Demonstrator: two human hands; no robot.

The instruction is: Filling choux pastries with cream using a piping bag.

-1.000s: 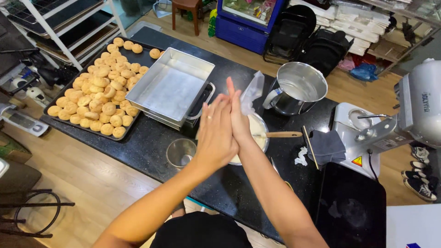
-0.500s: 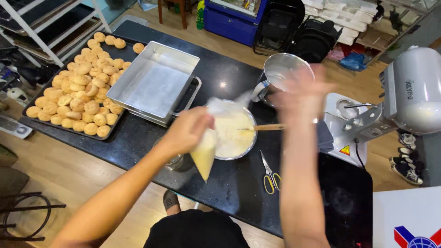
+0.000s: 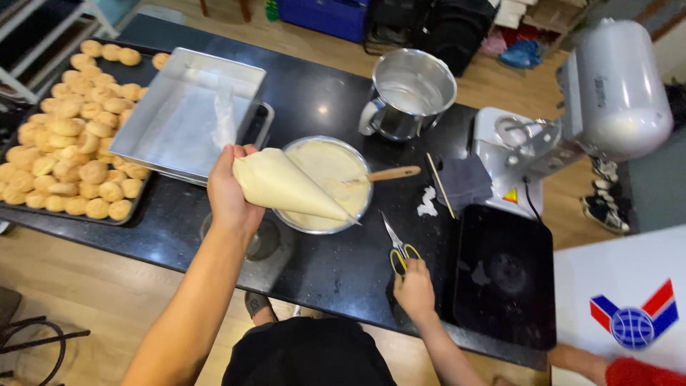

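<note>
My left hand (image 3: 227, 187) grips the wide end of a filled piping bag (image 3: 286, 186), cream coloured, lying sideways with its tip pointing right over a round bowl of batter (image 3: 330, 166). A wooden-handled spoon (image 3: 386, 174) rests in that bowl. My right hand (image 3: 414, 289) is low on the black counter, its fingers on the yellow handles of scissors (image 3: 397, 248). A small glass (image 3: 262, 239) stands under my left wrist.
A dark tray of several round buns (image 3: 68, 136) lies at the left, beside stacked metal baking pans (image 3: 187, 114). A steel mixing bowl (image 3: 411, 93) and a stand mixer (image 3: 607, 100) stand at the right. A black scale (image 3: 506, 275) sits near the counter's front edge.
My left hand has turned the bag from hanging tip-down to lying sideways over the bowl. My right hand has dropped from above the bowl to the scissors.
</note>
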